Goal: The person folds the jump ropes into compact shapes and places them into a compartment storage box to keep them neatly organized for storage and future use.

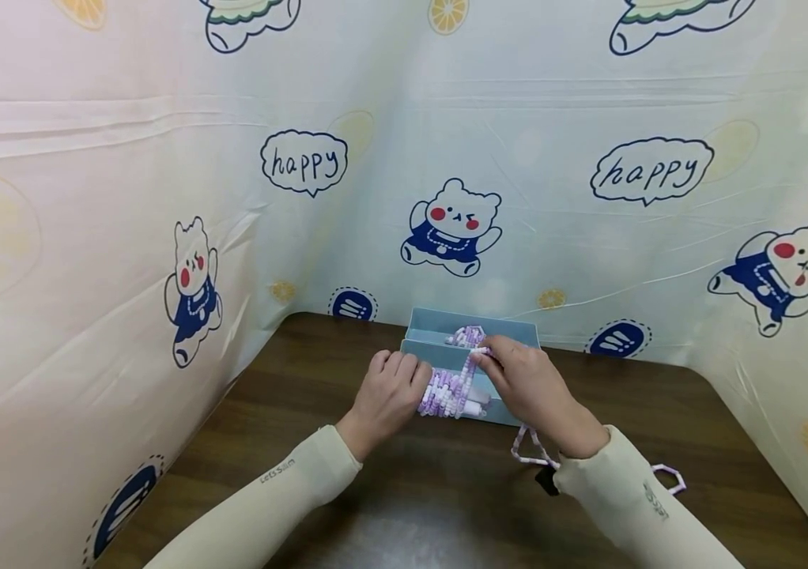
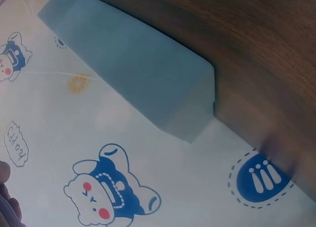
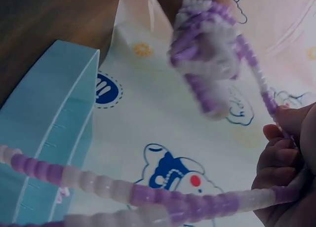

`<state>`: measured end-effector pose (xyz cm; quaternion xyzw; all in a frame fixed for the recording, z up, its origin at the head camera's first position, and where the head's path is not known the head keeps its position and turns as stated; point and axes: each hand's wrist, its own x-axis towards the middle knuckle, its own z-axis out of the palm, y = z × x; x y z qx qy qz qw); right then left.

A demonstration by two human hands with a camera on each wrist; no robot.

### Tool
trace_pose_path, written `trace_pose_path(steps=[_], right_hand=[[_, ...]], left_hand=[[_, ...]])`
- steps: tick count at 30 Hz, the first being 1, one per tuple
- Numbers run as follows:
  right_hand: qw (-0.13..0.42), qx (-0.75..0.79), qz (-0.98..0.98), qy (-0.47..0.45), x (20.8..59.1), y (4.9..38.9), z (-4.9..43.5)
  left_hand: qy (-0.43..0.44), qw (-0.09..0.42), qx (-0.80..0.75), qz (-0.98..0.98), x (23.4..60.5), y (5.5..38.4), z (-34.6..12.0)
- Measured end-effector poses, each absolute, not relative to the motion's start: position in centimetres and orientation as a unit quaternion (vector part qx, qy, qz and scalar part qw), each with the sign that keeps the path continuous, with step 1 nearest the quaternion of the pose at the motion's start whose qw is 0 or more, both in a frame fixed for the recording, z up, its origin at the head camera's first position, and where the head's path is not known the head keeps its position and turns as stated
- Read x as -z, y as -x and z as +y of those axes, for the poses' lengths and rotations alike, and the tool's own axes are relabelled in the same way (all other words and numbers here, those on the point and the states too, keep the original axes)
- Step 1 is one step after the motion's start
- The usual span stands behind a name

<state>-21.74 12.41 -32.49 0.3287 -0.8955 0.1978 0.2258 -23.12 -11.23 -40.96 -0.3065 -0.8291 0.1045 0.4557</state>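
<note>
My left hand (image 1: pixel 391 389) grips a wound bundle of purple-and-white beaded jump rope (image 1: pixel 443 393), held in front of the light blue box (image 1: pixel 439 356). Smooth pale ends, which look like the rope's handles, stick out of the bundle to the right. With thumb and fingers, my right hand (image 1: pixel 528 383) pinches a strand leading up from the bundle. In the right wrist view, that strand (image 3: pixel 270 103) runs taut from the bundle (image 3: pixel 202 49) to the fingers, and more beaded rope (image 3: pixel 192 202) trails from the hand. The left wrist view mostly shows the box's outside (image 2: pixel 138 59).
Another purple-and-white beaded bundle (image 1: pixel 466 336) lies in the box's rear compartment. Slack rope (image 1: pixel 534 458) droops to the brown table (image 1: pixel 319 356) under my right forearm, beside a small black object (image 1: pixel 548 480). Farther right, a rope loop (image 1: pixel 670 479) shows. A printed curtain (image 1: pixel 375 229) surrounds the table.
</note>
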Motion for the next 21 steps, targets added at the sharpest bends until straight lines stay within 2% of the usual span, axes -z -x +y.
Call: trace_pose_path(steps=[11, 21], right_hand=[[0.177, -0.277, -0.899, -0.288, 34.1, 23.8, 13.1], [0.162, -0.307, -0.878, -0.328, 36.7, 25.2, 12.9]], left_hand=[[0.307, 0.470, -0.100, -0.821, 40.6, 22.9, -11.0], [0.298, 0.467, -0.053, -0.831, 40.3, 22.7, -10.6]])
